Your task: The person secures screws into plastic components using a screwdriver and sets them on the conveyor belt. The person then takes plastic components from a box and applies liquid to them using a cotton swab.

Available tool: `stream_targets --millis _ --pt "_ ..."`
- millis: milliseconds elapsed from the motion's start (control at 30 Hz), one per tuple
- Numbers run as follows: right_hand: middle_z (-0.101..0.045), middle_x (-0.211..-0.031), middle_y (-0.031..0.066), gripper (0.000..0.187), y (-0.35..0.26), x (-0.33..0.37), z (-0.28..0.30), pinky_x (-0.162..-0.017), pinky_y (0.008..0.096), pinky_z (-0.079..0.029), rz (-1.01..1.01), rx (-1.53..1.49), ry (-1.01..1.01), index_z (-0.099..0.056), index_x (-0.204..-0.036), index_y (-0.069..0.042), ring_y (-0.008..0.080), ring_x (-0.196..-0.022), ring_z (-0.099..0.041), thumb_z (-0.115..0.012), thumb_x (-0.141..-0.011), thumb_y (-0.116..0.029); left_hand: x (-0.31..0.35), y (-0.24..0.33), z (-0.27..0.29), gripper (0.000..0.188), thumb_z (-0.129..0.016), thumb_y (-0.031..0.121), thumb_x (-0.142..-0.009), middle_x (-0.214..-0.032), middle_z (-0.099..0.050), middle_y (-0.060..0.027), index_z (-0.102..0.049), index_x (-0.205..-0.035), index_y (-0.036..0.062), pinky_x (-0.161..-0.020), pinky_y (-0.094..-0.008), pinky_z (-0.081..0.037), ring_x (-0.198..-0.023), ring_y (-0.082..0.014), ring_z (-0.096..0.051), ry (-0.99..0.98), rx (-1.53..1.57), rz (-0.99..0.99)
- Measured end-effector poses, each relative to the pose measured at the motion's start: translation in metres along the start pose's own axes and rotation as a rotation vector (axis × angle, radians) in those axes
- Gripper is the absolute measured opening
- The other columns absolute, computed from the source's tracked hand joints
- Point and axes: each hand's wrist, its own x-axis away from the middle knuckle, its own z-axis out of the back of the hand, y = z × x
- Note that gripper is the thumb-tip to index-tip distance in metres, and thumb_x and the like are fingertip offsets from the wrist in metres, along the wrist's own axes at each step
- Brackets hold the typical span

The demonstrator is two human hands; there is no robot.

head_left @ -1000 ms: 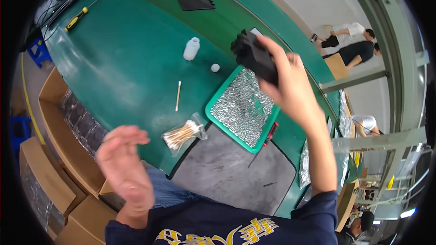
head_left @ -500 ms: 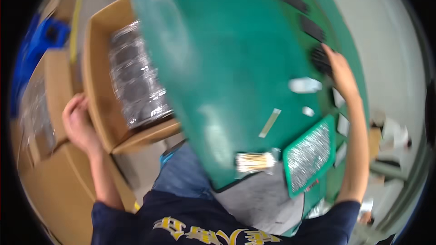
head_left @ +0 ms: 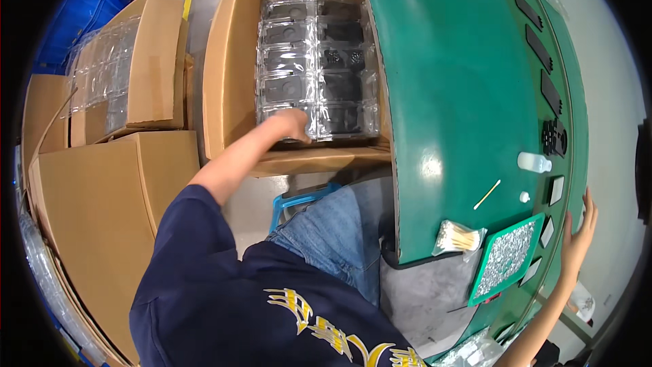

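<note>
Two hands [head_left: 292, 124] [head_left: 579, 234], left at tray [head_left: 316, 68], shirt [head_left: 251, 302] (yellow lettering [head_left: 331, 334])

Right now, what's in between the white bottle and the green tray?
A small white cap lies between the white bottle and the green tray; the head view shows it.

worktop: green [head_left: 462, 81] | right side, in a row: four black plates [head_left: 551, 92], black part [head_left: 553, 137], three white pads [head_left: 557, 190] | bottle [head_left: 534, 162] lying near black part | cap [head_left: 524, 197] between bottle and tray [head_left: 483, 268] | loose swab [head_left: 487, 194] | swab bag [head_left: 458, 238] near tray | near end: grey mat [head_left: 428, 299], at tray's edge
</note>
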Motion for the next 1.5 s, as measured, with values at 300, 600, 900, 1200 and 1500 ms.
stream_targets --millis 300,600,900,1200,1500 --pt "-0.062 -0.123 0.015 0.054 -0.133 0.104 0.073 -0.099 0.0448 -0.046 0.096 -0.048 0.117 -0.059 -0.13 -0.004 0.0322 -0.114 -0.058 -0.063 -0.078 0.009 -0.051 -0.028 -0.07 0.021 -0.063 0.023 -0.086 -0.093 -0.073 -0.0149 -0.072 -0.084 0.0045 -0.073 -0.0426 -0.055 -0.083 -0.0347 -0.069 0.09 -0.279 -0.2" --pt "-0.061 -0.099 0.0033 0.038 -0.3 0.107 0.011 -0.087 0.0348 -0.049 0.729 -0.528 -0.1 -0.067 -0.112 -0.01 0.0202 -0.096 -0.062 -0.072 -0.074 -0.011 0.065 0.002 0.041 0.017 -0.059 0.017 -0.084 -0.085 -0.071 -0.018 -0.066 -0.074 0.0056 -0.07 -0.0459 -0.053 -0.077 -0.039 -0.066 0.737 0.093 -0.256" --pt "-0.063 -0.093 0.0054 0.021 -0.368 0.127 -0.095 -0.082 0.0325 -0.046 0.724 -0.693 -0.239 -0.064 -0.105 -0.009 0.0241 -0.086 -0.064 -0.067 -0.085 -0.015 0.023 -0.032 -0.007 0.026 -0.065 0.022 -0.082 -0.094 -0.072 -0.0116 -0.07 -0.1 0.0044 -0.076 -0.0446 -0.053 -0.082 -0.033 -0.066 0.121 0.109 -0.102" --pt "-0.064 -0.084 0.0093 0.008 -0.357 0.115 -0.107 -0.076 0.0371 -0.046 0.554 -0.818 -0.156 -0.064 -0.091 -0.008 0.0284 -0.078 -0.064 -0.061 -0.087 -0.015 0.015 -0.008 -0.022 0.018 -0.064 0.019 -0.08 -0.089 -0.071 -0.0136 -0.067 -0.09 0.0049 -0.072 -0.0441 -0.052 -0.081 -0.0364 -0.065 0.158 -0.116 -0.138" --pt "-0.066 -0.087 0.0103 0.012 -0.353 0.114 -0.106 -0.076 0.0394 -0.048 0.581 -0.856 -0.219 -0.064 -0.093 -0.006 0.0299 -0.081 -0.066 -0.064 -0.085 -0.015 0.049 0.003 0.01 0.009 -0.062 0.014 -0.083 -0.084 -0.065 -0.0137 -0.064 -0.083 0.0061 -0.068 -0.0419 -0.051 -0.076 -0.0363 -0.064 0.437 -0.167 -0.221"
